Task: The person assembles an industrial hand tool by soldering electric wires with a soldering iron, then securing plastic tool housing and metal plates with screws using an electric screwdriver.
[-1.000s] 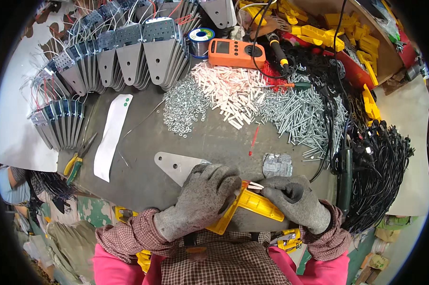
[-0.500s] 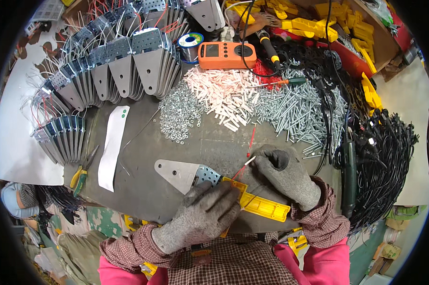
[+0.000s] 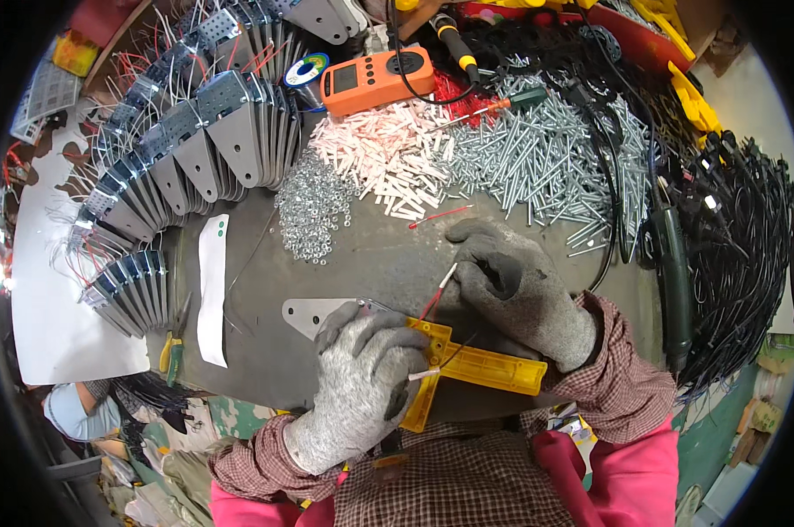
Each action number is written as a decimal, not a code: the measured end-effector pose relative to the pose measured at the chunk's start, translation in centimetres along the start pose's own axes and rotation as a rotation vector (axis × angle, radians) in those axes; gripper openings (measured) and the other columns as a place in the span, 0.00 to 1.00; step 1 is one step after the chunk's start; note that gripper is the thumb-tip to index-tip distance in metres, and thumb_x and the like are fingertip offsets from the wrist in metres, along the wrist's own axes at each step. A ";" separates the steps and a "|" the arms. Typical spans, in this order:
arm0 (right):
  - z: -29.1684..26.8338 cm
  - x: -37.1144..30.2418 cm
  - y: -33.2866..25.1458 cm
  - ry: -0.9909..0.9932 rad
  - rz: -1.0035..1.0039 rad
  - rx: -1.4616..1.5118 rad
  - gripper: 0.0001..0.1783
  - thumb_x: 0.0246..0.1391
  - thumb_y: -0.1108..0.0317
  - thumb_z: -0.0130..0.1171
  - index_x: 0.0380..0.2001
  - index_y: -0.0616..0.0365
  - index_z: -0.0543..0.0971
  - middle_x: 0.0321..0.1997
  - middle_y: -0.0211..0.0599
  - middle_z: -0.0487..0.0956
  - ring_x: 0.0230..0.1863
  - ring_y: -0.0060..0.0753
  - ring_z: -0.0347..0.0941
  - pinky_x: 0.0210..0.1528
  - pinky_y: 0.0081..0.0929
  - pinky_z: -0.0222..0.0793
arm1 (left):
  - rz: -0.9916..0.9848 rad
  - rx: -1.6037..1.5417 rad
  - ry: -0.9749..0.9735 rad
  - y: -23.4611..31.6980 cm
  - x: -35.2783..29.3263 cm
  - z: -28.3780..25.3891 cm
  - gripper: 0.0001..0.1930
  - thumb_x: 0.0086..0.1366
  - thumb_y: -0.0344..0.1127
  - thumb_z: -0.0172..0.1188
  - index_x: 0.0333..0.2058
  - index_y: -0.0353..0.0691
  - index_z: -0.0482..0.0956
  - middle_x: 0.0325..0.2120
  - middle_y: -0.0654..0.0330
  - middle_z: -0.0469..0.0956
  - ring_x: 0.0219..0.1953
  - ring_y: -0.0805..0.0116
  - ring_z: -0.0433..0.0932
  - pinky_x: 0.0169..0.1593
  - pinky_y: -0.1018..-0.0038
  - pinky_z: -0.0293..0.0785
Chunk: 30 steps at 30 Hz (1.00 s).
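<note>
My left hand [image 3: 362, 378], in a grey glove, is closed over the joint between a grey metal plate [image 3: 309, 314] and a yellow plastic housing [image 3: 494, 369]. The plate's rounded end with holes points left; the housing's long channelled arm points right. From the joint rises a red wire [image 3: 431, 304] ending in a white sleeve [image 3: 449, 273]. My gloved right hand [image 3: 524, 294] pinches near that sleeve, its index finger bent above. Another white sleeve [image 3: 423, 374] lies across the housing beside my left fingers, and a thin dark lead [image 3: 456, 351] crosses the channel.
Beyond my hands lie piles of nuts [image 3: 313, 215], white sleeves [image 3: 379, 154] and screws [image 3: 537, 149]. An orange meter [image 3: 375, 81] and solder spool [image 3: 306, 70] stand behind. Stacked metal plates [image 3: 239, 140] fill the left, with pliers [image 3: 176, 347] nearer; black cables [image 3: 735, 263] crowd the right.
My left hand has turned and shifted over the plate, baring more of the housing and a second white sleeve. The wire stands steeper. A loose red piece beyond now lies flatter; the view has shifted.
</note>
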State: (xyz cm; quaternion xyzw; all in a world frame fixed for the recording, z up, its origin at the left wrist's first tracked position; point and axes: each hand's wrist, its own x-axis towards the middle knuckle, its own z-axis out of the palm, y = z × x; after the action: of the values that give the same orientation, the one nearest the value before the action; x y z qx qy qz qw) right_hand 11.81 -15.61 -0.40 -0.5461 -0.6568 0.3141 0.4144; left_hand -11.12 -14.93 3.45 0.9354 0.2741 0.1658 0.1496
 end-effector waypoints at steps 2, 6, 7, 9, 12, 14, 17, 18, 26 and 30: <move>0.3 -0.2 0.2 0.029 -0.038 0.010 0.04 0.55 0.78 0.54 0.34 0.65 0.76 0.47 0.49 0.78 0.40 0.35 0.78 0.40 0.29 0.72 | -0.119 -0.340 0.004 -0.3 0.3 0.6 0.12 0.44 0.27 0.66 0.28 0.47 0.75 0.37 0.64 0.79 0.46 0.59 0.75 0.56 0.54 0.62; 0.1 -0.3 0.2 -0.014 0.048 0.018 0.04 0.55 0.78 0.54 0.33 0.65 0.76 0.45 0.48 0.79 0.36 0.33 0.77 0.37 0.28 0.72 | -0.054 -0.243 -0.052 -0.8 0.7 0.6 0.10 0.46 0.26 0.66 0.28 0.46 0.77 0.36 0.62 0.80 0.45 0.57 0.76 0.52 0.58 0.66; 0.1 -0.3 0.1 -0.038 0.078 0.036 0.04 0.54 0.78 0.54 0.33 0.65 0.77 0.45 0.48 0.79 0.36 0.33 0.77 0.36 0.28 0.72 | -0.053 -0.242 -0.053 -1.1 0.6 0.8 0.10 0.46 0.26 0.66 0.28 0.46 0.77 0.36 0.62 0.80 0.45 0.57 0.76 0.52 0.58 0.66; 0.4 -0.6 0.1 -0.030 0.088 0.128 0.04 0.55 0.77 0.55 0.34 0.64 0.77 0.46 0.47 0.78 0.37 0.32 0.77 0.38 0.28 0.72 | -0.037 -0.276 -0.077 -1.3 0.2 1.2 0.16 0.45 0.30 0.66 0.36 0.46 0.79 0.39 0.64 0.79 0.49 0.62 0.75 0.53 0.56 0.67; 0.3 -0.5 0.7 -0.019 0.007 0.064 0.05 0.56 0.75 0.57 0.36 0.64 0.77 0.46 0.46 0.78 0.40 0.32 0.77 0.41 0.29 0.72 | 0.100 -0.093 -0.050 -1.1 0.2 1.4 0.18 0.46 0.31 0.66 0.39 0.45 0.80 0.40 0.64 0.80 0.48 0.63 0.76 0.53 0.58 0.68; -1.1 -0.1 0.8 -0.014 -0.087 -0.104 0.07 0.58 0.73 0.57 0.38 0.63 0.77 0.46 0.45 0.78 0.41 0.32 0.77 0.43 0.30 0.72 | 0.161 -0.067 -0.099 -1.0 -0.4 0.9 0.18 0.47 0.32 0.66 0.41 0.44 0.80 0.41 0.63 0.80 0.47 0.63 0.77 0.53 0.59 0.68; -5.4 3.0 -0.3 0.058 0.054 -0.098 0.11 0.63 0.68 0.55 0.45 0.61 0.78 0.46 0.43 0.78 0.45 0.37 0.77 0.47 0.31 0.72 | 0.208 -0.033 -0.125 -2.7 -1.8 0.0 0.19 0.50 0.34 0.67 0.44 0.43 0.80 0.42 0.62 0.80 0.46 0.63 0.79 0.54 0.58 0.68; -7.5 5.0 -0.5 0.121 0.002 -0.291 0.11 0.62 0.68 0.56 0.45 0.60 0.78 0.46 0.44 0.77 0.45 0.41 0.77 0.47 0.32 0.72 | 0.217 -0.057 -0.104 -3.0 -2.1 -0.1 0.20 0.51 0.35 0.67 0.45 0.43 0.80 0.43 0.62 0.81 0.45 0.63 0.79 0.55 0.57 0.68; -12.6 10.9 1.0 -0.025 -0.085 -1.074 0.19 0.52 0.71 0.60 0.50 0.52 0.76 0.47 0.45 0.76 0.42 0.53 0.77 0.42 0.42 0.73 | -0.019 0.004 0.093 -2.2 -3.6 2.4 0.21 0.45 0.37 0.69 0.41 0.44 0.79 0.48 0.61 0.78 0.51 0.58 0.74 0.58 0.53 0.63; -12.5 5.9 -9.9 -0.075 -0.175 -0.715 0.08 0.48 0.72 0.64 0.34 0.58 0.82 0.33 0.42 0.78 0.34 0.50 0.76 0.36 0.36 0.73 | 0.003 0.040 0.122 -2.2 -3.5 2.0 0.21 0.46 0.39 0.69 0.42 0.45 0.79 0.49 0.61 0.77 0.51 0.57 0.73 0.57 0.50 0.63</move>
State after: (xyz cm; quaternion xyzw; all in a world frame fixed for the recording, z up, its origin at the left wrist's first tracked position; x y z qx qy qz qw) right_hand 18.06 -12.43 15.10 -0.5861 -0.7841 0.0479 0.1987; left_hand -14.12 -15.47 0.05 0.9268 0.2844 0.2175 0.1136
